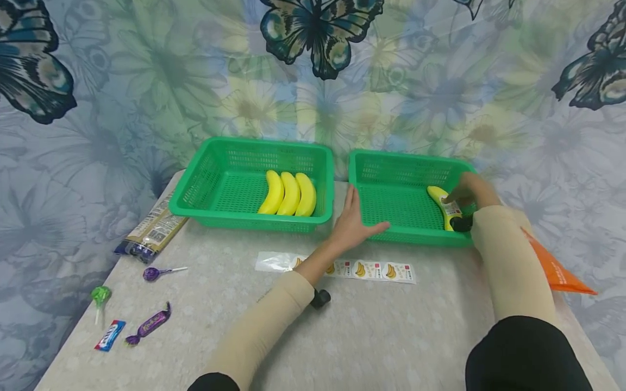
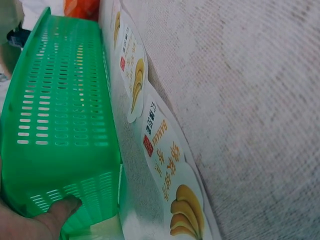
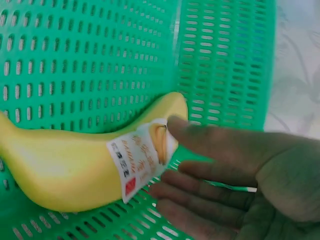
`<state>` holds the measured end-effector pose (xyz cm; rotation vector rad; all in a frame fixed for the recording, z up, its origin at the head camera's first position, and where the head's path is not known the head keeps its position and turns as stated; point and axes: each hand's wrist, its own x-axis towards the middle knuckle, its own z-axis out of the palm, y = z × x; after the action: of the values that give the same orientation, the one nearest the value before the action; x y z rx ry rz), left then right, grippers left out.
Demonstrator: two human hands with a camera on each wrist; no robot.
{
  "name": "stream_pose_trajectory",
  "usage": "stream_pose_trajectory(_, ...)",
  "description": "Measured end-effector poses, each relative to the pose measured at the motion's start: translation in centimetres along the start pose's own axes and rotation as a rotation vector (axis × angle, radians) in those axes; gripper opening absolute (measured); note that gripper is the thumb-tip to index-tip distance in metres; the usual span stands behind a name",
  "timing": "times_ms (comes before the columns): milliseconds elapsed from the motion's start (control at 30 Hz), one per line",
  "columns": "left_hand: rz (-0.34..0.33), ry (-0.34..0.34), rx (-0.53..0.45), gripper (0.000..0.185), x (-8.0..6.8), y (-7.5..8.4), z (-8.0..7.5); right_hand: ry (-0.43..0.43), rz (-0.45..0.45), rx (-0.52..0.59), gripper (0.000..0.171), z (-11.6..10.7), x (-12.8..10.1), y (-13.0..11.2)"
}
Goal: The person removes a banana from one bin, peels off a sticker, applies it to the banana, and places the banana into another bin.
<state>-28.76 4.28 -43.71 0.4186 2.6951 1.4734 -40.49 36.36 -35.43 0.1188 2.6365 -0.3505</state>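
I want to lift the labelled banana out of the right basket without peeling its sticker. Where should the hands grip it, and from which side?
Probably grip the banana from above, across its thick bare middle, beyond the sticker. It lies flat on the right basket floor near the right wall, so the open left side gives room. The right hand already rests at the stickered end.

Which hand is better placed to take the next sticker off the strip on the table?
Left. The left hand rests on the right basket just above the sticker strip; the right hand is inside the basket, touching the labelled banana.
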Motion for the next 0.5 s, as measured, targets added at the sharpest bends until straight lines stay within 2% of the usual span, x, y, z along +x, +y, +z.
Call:
stream_pose_trajectory(100,-0.008,-0.004,-0.020,0.118,0.0,0.0,-0.1,-0.057,-0.015,0.005,0.036,-0.4,-0.1,-0.1)
stream_pose_trajectory(167,-0.010,-0.009,-0.031,0.118,0.0,0.0,-0.2,-0.064,-0.029,0.003,0.034,-0.6,-0.3,-0.3)
stream_pose_trajectory(367,-0.004,-0.021,-0.044,0.119,0.1,-0.2,-0.2,-0.010,-0.150,-0.029,0.040,-0.5,-1.8,-1.3)
stream_pose_trajectory(500,0.001,-0.034,-0.053,0.118,0.4,-0.6,-0.2,0.027,-0.185,-0.078,0.049,-0.2,-3.4,-2.1)
